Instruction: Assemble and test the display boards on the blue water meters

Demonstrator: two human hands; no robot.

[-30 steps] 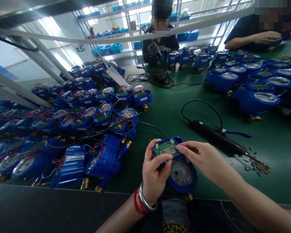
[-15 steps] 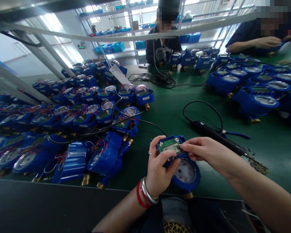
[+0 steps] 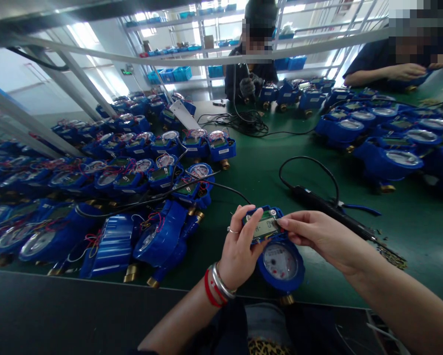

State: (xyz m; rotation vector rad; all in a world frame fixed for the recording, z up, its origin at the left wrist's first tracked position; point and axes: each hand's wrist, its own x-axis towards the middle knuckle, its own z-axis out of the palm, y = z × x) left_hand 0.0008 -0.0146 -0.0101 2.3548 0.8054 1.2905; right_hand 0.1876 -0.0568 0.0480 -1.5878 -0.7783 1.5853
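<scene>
A blue water meter [image 3: 280, 264] stands at the table's front edge, its round dial toward me and a brass fitting below. Its upper housing lies open, showing a green circuit board with a grey LCD display [image 3: 266, 228] and screws at the board's corners. My left hand [image 3: 241, 241], with a ring and bangles, wraps the housing's left side, index finger raised over the board. At the display's right edge my right hand [image 3: 303, 227] pinches with thumb and forefinger; whatever lies between those fingertips is too small to make out.
A black electric screwdriver [image 3: 328, 212] lies on the right, its tip by a pile of small screws [image 3: 393, 257]. Blue-handled pliers [image 3: 362, 207] rest behind it. Rows of blue meters [image 3: 162, 172] fill the left; more meters [image 3: 402, 162] stand at right. Two co-workers sit across the table.
My left thumb and index finger have shifted, the index finger lifting off the display's lower part. More of the display and the dial shows. My right hand stays at the display's right edge.
</scene>
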